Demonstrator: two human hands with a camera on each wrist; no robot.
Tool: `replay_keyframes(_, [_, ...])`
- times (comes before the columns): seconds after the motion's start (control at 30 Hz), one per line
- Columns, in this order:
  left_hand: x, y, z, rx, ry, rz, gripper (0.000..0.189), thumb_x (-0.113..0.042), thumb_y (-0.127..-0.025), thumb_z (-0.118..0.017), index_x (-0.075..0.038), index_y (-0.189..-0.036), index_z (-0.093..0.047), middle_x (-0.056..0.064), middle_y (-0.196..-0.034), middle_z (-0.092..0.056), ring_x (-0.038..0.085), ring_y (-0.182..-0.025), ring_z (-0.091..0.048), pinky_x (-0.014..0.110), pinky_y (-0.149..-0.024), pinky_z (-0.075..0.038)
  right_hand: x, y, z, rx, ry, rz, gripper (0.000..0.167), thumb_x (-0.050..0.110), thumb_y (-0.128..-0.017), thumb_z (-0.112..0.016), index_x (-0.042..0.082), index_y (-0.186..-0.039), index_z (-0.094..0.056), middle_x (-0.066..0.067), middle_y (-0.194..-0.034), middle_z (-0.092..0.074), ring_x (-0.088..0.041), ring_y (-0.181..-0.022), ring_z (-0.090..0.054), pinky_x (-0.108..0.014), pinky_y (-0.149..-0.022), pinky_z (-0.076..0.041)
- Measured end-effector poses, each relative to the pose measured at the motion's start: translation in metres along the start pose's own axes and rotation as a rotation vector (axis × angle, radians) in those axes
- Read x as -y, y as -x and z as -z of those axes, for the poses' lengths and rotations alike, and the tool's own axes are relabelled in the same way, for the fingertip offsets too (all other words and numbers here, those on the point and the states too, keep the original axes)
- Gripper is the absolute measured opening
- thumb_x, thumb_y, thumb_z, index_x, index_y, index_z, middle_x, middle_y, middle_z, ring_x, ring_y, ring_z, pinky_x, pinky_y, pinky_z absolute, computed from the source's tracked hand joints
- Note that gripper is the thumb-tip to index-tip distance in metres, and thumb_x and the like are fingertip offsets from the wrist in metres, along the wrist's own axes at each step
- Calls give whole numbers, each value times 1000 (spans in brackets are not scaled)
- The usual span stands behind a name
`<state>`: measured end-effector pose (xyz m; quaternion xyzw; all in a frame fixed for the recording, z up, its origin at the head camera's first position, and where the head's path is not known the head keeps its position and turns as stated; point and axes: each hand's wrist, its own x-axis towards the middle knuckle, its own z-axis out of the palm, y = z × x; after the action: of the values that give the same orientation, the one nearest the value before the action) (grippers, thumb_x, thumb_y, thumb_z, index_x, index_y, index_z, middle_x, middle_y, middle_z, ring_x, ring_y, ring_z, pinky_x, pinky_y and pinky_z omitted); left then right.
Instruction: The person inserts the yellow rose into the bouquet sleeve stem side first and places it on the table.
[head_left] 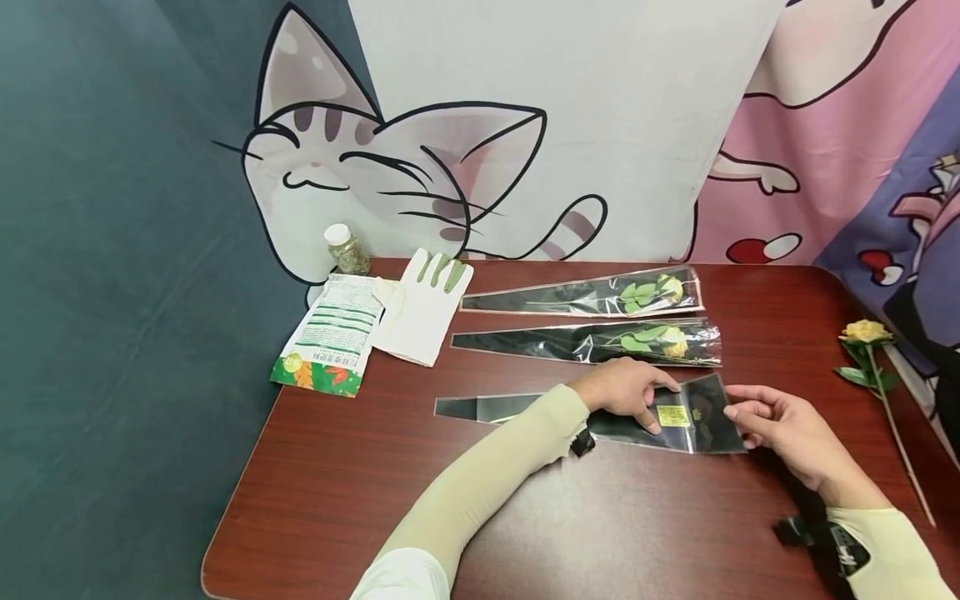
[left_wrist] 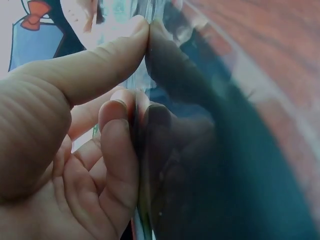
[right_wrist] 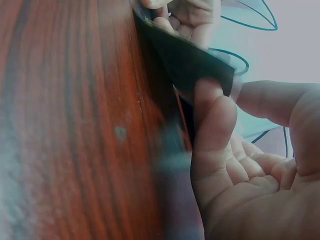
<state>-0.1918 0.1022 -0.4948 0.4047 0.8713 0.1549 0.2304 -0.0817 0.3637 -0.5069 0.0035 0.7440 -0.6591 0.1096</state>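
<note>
Dark, glossy film makes up the sleeve [head_left: 708, 421] between your hands, laid lengthwise across the middle of the table [head_left: 585, 517], narrow tip to the left and wide end to the right. Your right hand [head_left: 783, 425] pinches that wide end near its edge, thumb against one face and forefinger against the other, with just the film between them. Your left hand [head_left: 618, 387] appears to grip nothing: its thumb and index finger are spread, touching the film just left of the yellow label [head_left: 672, 416]. A crease runs across the film right of the label, and the part beyond it looks tilted up, so a sharp pull from your right fingers could deepen that fold or split a seam. Press too lightly on the left and the sleeve might skid over the smooth surface; press too hard and you may wrinkle it. Watch the black wrist mount [head_left: 582, 442] too, since it sits by the lower edge and could snag it. Your left knuckles come right up to a wrapped rose [head_left: 652, 342], so a backward sweep could shove it askew, while the loose yellow rose [head_left: 867, 333] lies well apart on the right, where a wide swing of your right arm might knock it
</note>
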Motion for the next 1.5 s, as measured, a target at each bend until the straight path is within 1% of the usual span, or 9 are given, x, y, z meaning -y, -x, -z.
replay_keyframes(0.27, [-3,-2,1,30,-19,17,81,-50,-76,-94,-44,-148,-58,-19,-78,-60,-3,-75,-56,11,-79,-44,-1,4,1,70,-20,-39,28,0,-105,-61,22,-115,-75,5,-96,-80,-6,-71,-68,-24,-57,-59])
replay_keyframes(0.53, [-5,-3,5,51,-26,-4,81,-47,-80,-93,-39,-151,-56,-16,-82,-62,-2,-76,-57,11,-82,-45,-2,6,0,43,-6,-34,23,-1,-105,-61,16,-105,-78,8,-90,-75,-6,-68,-65,-24,-57,-59])
replay_keyframes(0.8, [-11,-2,6,33,-51,-18,75,-44,-82,-92,-36,-149,-59,-16,-87,-63,-1,-81,-59,12,-82,-45,2,3,0,55,14,-19,21,1,-106,-59,11,-101,-77,8,-85,-72,-6,-66,-63,-24,-56,-58])
replay_keyframes(0.9, [-14,-2,5,33,-62,-35,71,-41,-84,-91,-35,-148,-60,-17,-88,-63,-1,-81,-59,11,-81,-45,4,3,-2,60,21,-15,20,1,-106,-59,9,-100,-76,8,-84,-71,-7,-65,-63,-24,-55,-57])
replay_keyframes(1.03, [-17,-1,3,12,-70,-92,60,-38,-89,-88,-30,-144,-64,-18,-88,-64,-5,-82,-59,7,-80,-44,8,2,-4,59,25,-14,20,2,-106,-60,9,-99,-77,7,-82,-70,-8,-62,-62,-26,-54,-57])
replay_keyframes(1.2, [-23,-1,0,-41,-18,-130,39,-38,-98,-77,-28,-135,-69,-24,-90,-70,-13,-86,-63,4,-83,-45,11,3,-6,70,13,-8,21,1,-106,-59,10,-98,-76,7,-80,-69,-6,-60,-61,-25,-53,-56])
replay_keyframes(1.3, [-28,-1,-1,-77,57,-108,29,-41,-101,-72,-29,-127,-71,-27,-91,-73,-16,-84,-63,3,-83,-45,12,3,-8,74,15,-7,19,1,-106,-59,8,-98,-75,7,-78,-69,-6,-60,-61,-25,-53,-56])
replay_keyframes(1.37, [-32,-2,-3,-94,133,-88,24,-43,-102,-71,-29,-121,-72,-26,-89,-74,-17,-79,-63,4,-77,-48,13,3,-9,76,22,-6,18,2,-106,-60,7,-98,-75,7,-78,-69,-6,-59,-61,-25,-52,-56])
replay_keyframes(1.5, [-43,-2,-5,-119,348,-7,11,-39,-103,-71,-28,-106,-72,-24,-79,-74,-12,-65,-67,9,-63,-53,16,3,-11,66,37,-5,17,3,-106,-60,7,-96,-74,7,-76,-68,-6,-58,-60,-25,-52,-56])
